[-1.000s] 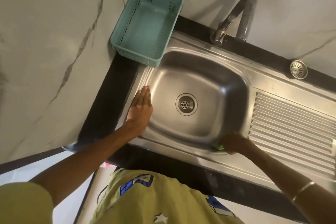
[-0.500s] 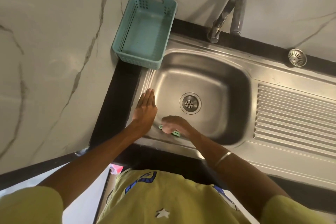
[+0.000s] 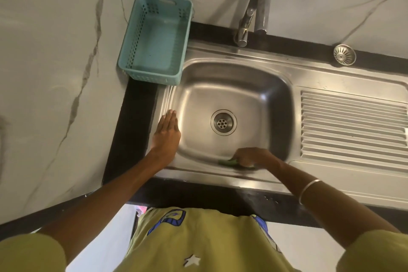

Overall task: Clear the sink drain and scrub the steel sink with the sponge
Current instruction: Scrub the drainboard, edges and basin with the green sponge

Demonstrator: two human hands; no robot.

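Green sponge point(image 3: 229, 162) lies pressed under your right hand point(image 3: 254, 157) against the near wall of the steel sink point(image 3: 220, 95), its long axis running along that wall, left to right. Your fingers curl over it, gripping. The drain point(image 3: 223, 122) sits beyond it, slightly left. Your left hand point(image 3: 167, 134) lies flat, fingers together, on the left rim, well apart from the sponge.

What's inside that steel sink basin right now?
Inside the sink: the open drain and a green sponge gripped by the right hand at the near wall. The hand hides most of the sponge.
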